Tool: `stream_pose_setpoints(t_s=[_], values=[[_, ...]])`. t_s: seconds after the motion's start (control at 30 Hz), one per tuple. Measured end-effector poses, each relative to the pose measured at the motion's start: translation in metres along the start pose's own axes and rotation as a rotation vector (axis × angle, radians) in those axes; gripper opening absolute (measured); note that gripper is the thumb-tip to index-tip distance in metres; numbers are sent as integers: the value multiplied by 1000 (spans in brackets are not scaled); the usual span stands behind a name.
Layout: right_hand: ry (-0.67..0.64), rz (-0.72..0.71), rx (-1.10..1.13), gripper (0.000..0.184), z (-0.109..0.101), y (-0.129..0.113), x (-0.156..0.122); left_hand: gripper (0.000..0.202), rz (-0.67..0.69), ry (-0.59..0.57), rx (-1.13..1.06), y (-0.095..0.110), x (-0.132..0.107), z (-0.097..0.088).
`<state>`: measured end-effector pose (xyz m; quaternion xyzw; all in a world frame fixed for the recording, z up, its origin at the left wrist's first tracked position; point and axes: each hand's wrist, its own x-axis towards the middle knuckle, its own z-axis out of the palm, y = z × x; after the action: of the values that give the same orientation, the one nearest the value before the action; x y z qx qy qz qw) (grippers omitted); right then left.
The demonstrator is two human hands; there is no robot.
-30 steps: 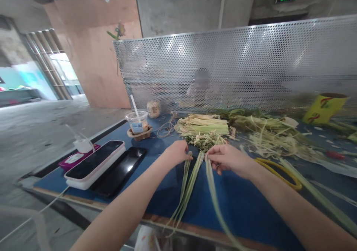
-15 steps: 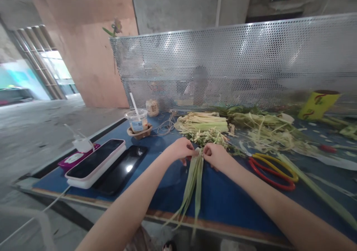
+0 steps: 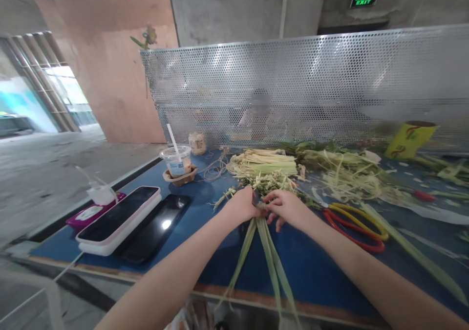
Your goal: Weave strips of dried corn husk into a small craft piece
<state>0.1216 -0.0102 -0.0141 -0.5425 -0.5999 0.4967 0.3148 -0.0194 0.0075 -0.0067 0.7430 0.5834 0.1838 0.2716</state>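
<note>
Long pale-green leaf strips [image 3: 268,252], perhaps corn husk, hang down across the blue table and past its front edge. My left hand [image 3: 242,205] grips their upper end, fingers curled and partly hidden. Close beside it, my right hand [image 3: 284,208] pinches the same upper end between thumb and forefinger, its other fingers loosely bent. What exactly lies between the fingertips is too small to make out. Just beyond both hands lies a heap of small green-white trimmings [image 3: 269,183], with a stacked bundle of cut strips [image 3: 264,163] behind it.
Scissors [image 3: 353,227] with red and yellow handles lie at right, near loose shredded fibres [image 3: 348,173]. At left are a phone on a white block [image 3: 119,217], a black phone [image 3: 154,230] and a cup with a straw [image 3: 178,161]. A perforated metal screen [image 3: 293,85] stands behind.
The strips have spread apart, one to the left and others to the right. Both hands have come slightly nearer, and my right hand's fingers have opened a little.
</note>
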Motion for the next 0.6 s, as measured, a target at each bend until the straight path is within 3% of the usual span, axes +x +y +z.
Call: stream_pose_setpoints(t_s=[0.2,0.3,0.43,0.6], values=[[26,-108,50,10,-8,-1,-1,66,-2,21,-122,0,-2,-12],[63,-159,48,10,-13,-1,-3,59,33,69,-320,0,-1,-20],[-7,-202,80,19,-13,-4,-7,44,218,158,-613,4,-1,-30],[-117,-293,153,31,-6,-10,-13,33,282,208,-727,11,-3,-27]])
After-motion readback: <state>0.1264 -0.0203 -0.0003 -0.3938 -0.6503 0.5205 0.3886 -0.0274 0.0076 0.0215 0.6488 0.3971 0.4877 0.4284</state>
